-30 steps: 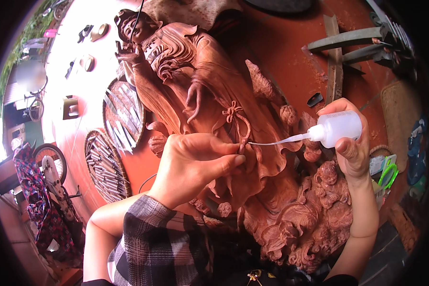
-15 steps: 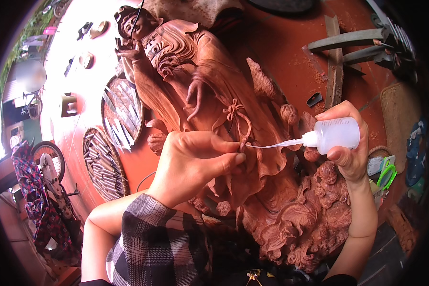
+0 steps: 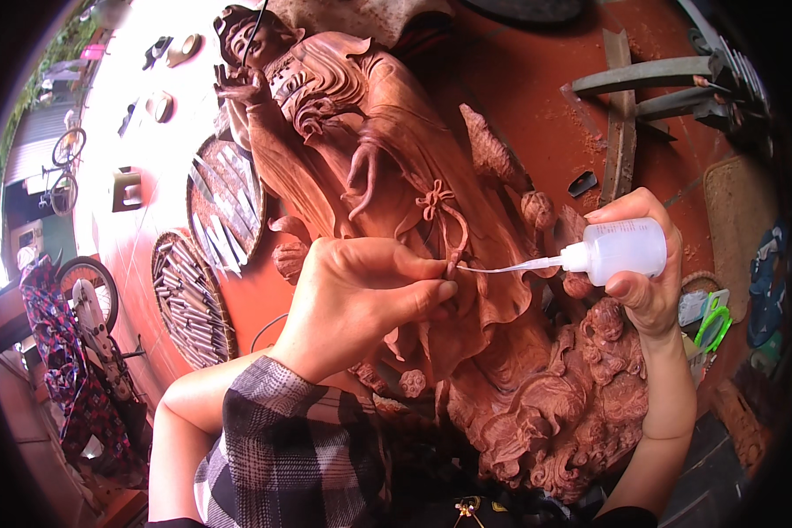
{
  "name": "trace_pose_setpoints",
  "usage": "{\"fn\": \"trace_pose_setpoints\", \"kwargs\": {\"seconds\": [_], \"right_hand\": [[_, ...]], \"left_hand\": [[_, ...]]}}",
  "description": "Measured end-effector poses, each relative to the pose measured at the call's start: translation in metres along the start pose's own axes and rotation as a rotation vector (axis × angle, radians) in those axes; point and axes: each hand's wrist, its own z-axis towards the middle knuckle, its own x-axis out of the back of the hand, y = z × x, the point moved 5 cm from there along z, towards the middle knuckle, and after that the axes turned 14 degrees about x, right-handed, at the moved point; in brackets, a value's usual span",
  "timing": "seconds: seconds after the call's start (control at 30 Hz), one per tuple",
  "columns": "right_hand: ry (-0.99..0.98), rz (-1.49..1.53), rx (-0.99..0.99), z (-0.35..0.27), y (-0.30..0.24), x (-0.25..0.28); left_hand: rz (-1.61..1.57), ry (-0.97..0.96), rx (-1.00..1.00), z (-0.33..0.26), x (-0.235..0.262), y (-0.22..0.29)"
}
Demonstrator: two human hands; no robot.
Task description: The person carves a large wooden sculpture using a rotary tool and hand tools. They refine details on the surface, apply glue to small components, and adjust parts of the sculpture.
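A large carved wooden statue (image 3: 387, 114) of a robed figure lies before me, its head at the far end. My left hand (image 3: 352, 286) pinches the lower end of a carved cord (image 3: 458, 231) that hangs from a knot on the robe; the fingertips hide part of it. In my right hand (image 3: 651, 299) is a translucent white squeeze bottle (image 3: 625, 249), tilted on its side, fingers and thumb wrapped round it. Its long thin nozzle (image 3: 524, 264) points left, with the tip right by my left fingertips at the cord. Whether any liquid comes out cannot be seen.
Left of the statue stand a round basket (image 3: 229, 333) of chisel-like tools and another basket (image 3: 257, 224) with flat metal blades. Carved clusters (image 3: 537, 414) fill the statue's near end. A wooden beam (image 3: 620, 114), green-handled scissors (image 3: 715, 327) and a small dark tray (image 3: 582, 183) lie to the right.
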Motion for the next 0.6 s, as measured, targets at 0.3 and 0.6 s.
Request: {"fn": "trace_pose_setpoints", "kwargs": {"seconds": [0.3, 0.6], "right_hand": [[0.034, -0.098, 0.051, -0.005, -0.009, -0.001], [0.01, -0.288, 0.09, -0.007, -0.015, -0.002]], "left_hand": [[0.056, 0.013, -0.024, 0.0, 0.002, -0.001], [0.019, -0.015, -0.005, 0.001, 0.001, -0.002]]}}
